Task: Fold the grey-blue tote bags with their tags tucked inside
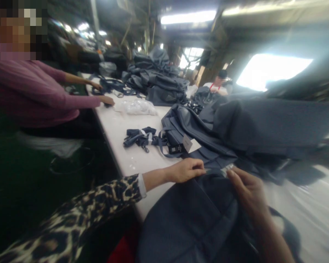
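Observation:
A dark blue-grey bag (186,215) lies in front of me at the table's near edge. My left hand (185,170) is closed on the bag's upper edge, thumb and fingers pinched together. On the other side of that edge my right hand (248,188) pinches a small pale piece (227,168) beside the bag; blur hides what kind of piece it is. Just beyond my hands lies another dark bag (181,126) with a white paper tag (191,144) and a black label (176,149) on it.
Bundled dark straps (142,138) lie on the white table (120,153). Farther back are a plastic bag of white items (139,107) and a heap of dark bags (159,78). A person in a pink top (44,91) works at the left edge; another person (218,87) is at the back.

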The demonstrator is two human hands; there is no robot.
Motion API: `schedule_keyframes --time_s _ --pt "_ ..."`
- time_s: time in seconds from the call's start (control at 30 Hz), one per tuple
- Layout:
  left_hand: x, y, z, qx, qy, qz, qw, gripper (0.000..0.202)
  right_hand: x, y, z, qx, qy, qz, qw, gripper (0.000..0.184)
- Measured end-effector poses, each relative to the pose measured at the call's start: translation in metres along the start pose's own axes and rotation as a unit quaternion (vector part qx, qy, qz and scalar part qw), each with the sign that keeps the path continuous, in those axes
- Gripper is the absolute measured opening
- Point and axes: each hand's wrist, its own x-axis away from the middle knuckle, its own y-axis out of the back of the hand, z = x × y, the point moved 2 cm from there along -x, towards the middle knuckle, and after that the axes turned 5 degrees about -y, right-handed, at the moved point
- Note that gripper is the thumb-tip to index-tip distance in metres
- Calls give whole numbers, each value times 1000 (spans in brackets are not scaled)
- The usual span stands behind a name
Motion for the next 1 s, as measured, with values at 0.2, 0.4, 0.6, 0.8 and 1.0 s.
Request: schedule_keyframes --time_s 0.2,0.4,0.6,0.8,1.0 --pt "-6 3 5 113 57 33 991 36 2 1 11 75 69 25 994 49" --pt "-28 -2 20 133 105 111 979 29 5 2 14 104 103 46 988 40" --pt "-26 -7 41 180 137 97 969 46 12 0 25 131 139 39 981 40" --pt "-27 -7 42 194 156 121 961 34 13 3 30 107 138 -23 984 46" --pt "-31 -3 34 153 102 -25 983 17 -12 -4 4 52 23 -130 990 59"
